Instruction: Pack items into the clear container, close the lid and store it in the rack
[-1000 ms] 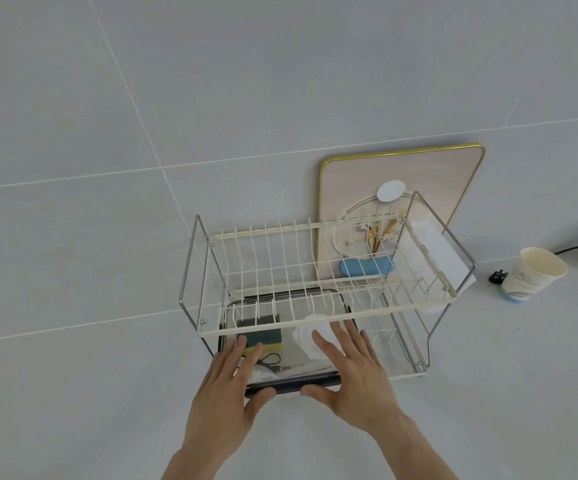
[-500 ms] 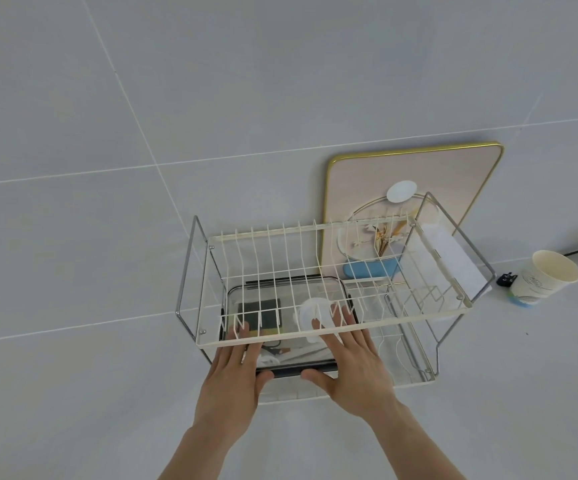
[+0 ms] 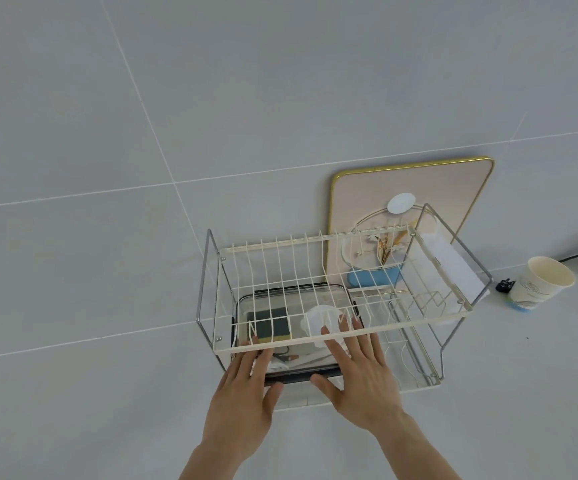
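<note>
Nearest the viewer, the left hand [image 3: 242,389] and the right hand [image 3: 360,379] lie flat and open, fingers spread on the lid of the clear rectangular plastic container with a dark rim [image 3: 294,327]. Each thumb hooks over the container's near edge. Neither hand grips; the palms rest on top, a hold that suits sliding a box along a shelf rather than lifting it, since the upper tier leaves little room above. The fingertips reach under the near rail of that tier.

The container sits on the lower shelf of the two-tier cream wire dish rack with a chrome frame [image 3: 315,344], toward its left end, its near edge close to the shelf's front. Judging by that, storing is almost done, with perhaps a last nudge inward.

Through the closed transparent lid show a dark green and yellow sponge [image 3: 273,323] on the left, a crumpled white paper piece [image 3: 322,318] on the right, and small dark bits near the front that are too unclear to name.

Farther right stands a white paper cup [image 3: 540,285] on the grey tiled floor [image 3: 107,271]. Behind the rack leans a pink rounded board with a gold rim [image 3: 415,188].
</note>
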